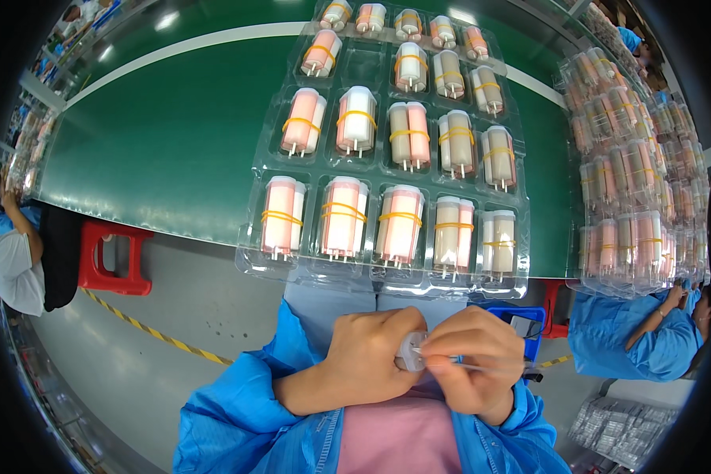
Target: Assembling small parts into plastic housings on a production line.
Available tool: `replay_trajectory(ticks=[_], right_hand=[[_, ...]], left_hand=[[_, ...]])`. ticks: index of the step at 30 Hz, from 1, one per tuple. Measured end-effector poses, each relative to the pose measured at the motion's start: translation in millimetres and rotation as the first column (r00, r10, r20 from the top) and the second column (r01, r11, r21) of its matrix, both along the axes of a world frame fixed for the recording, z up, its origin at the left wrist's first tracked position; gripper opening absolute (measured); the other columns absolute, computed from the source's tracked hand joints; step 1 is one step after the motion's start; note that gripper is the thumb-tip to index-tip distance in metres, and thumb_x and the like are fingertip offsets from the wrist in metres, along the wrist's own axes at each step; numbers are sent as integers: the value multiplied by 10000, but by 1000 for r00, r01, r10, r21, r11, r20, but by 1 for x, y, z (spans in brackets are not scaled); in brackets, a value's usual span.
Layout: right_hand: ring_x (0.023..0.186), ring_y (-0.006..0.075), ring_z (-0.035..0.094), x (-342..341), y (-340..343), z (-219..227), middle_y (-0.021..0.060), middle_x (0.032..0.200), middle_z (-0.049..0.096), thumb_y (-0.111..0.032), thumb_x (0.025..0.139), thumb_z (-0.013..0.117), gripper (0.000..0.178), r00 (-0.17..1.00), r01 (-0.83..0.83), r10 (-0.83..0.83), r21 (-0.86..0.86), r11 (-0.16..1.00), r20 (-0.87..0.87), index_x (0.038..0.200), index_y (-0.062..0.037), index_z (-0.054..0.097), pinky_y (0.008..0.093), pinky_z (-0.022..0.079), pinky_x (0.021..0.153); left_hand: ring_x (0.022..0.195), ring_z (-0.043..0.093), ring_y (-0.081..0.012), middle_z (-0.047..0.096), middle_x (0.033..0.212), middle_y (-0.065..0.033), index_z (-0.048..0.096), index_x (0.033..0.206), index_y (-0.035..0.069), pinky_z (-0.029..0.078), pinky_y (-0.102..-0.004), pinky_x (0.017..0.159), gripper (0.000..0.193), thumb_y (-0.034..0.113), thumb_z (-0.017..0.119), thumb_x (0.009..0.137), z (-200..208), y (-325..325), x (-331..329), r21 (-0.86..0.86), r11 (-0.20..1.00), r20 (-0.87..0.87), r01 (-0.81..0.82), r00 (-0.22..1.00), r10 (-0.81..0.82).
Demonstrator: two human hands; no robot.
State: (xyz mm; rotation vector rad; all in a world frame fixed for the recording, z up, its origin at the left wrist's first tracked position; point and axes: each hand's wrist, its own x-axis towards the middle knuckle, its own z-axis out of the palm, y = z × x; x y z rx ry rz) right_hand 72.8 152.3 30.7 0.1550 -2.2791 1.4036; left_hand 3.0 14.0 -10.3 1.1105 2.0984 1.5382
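Low in front of my body, my left hand is wrapped around a tube-shaped piece with a translucent white end; the fist hides most of it. My right hand pinches at that end, thumb and forefinger touching it. From the right fingers a thin clear rod sticks out to the right. Just beyond my hands, a clear plastic tray overhangs the table edge. In its pockets lie several bundles of pink, white and grey tubes, tied with yellow rubber bands and showing thin white tips.
The tray lies on a green table. Tall stacks of filled trays stand at the right, near a person in blue. A blue bin is beyond my right hand. At the left are a red stool and another person.
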Motion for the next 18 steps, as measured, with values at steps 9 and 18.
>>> replay_trajectory(ticks=[9, 18], right_hand=[[652, 211, 617, 9, 3, -7, 141, 782, 660, -45, 731, 705, 125, 998, 50, -41, -278, 959, 38, 821, 29, 661, 280, 479, 560], [693, 214, 622, 6, 2, -15, 157, 824, 655, -56, 758, 686, 149, 996, 91, -86, -330, 939, 31, 874, 33, 656, 283, 487, 597]], left_hand=[[541, 612, -303, 606, 619, -112, 562, 771, 72, 470, -374, 480, 230, 101, 730, 617, 1, 1, 0, 99, 994, 194, 38, 979, -57], [776, 632, -302, 595, 872, -128, 541, 922, 35, 490, -363, 622, 334, 120, 751, 677, 3, 3, -1, 150, 983, 271, 104, 952, -142]])
